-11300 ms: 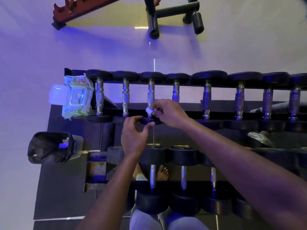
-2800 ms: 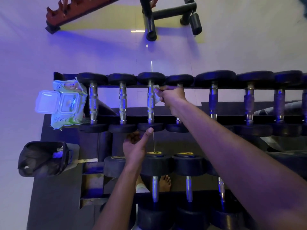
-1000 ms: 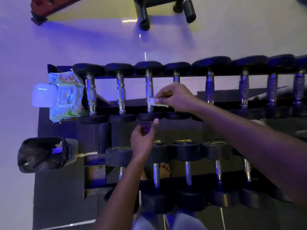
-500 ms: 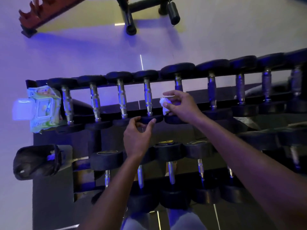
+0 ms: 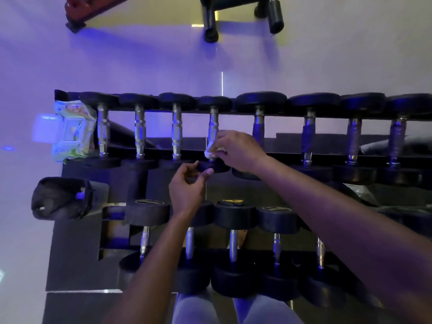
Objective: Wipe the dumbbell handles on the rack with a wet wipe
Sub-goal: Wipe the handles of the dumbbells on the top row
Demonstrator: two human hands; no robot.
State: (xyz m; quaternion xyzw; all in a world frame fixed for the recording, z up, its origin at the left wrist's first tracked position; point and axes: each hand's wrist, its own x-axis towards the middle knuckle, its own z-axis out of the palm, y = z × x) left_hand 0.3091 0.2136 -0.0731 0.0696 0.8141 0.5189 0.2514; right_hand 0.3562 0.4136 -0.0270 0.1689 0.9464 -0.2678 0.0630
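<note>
A black rack (image 5: 289, 112) carries a top row of several dumbbells with chrome handles and a lower row below it. My right hand (image 5: 236, 152) holds a white wet wipe (image 5: 210, 152) bunched against the near end of the fourth handle from the left (image 5: 213, 127). My left hand (image 5: 188, 187) grips the near black head of that same dumbbell (image 5: 214, 167) from below, thumb and fingers curled on its rim.
An opened green wet-wipe pack (image 5: 70, 134) lies at the rack's left end. A black-lined bin (image 5: 62, 198) stands on the floor to the left. Gym bench legs (image 5: 210, 22) and a red frame (image 5: 79, 10) stand further off. My legs show below the rack.
My right hand with the wipe has shifted from the third dumbbell handle to the fourth. My left hand followed to the fourth dumbbell's near head. The view swung back level.
</note>
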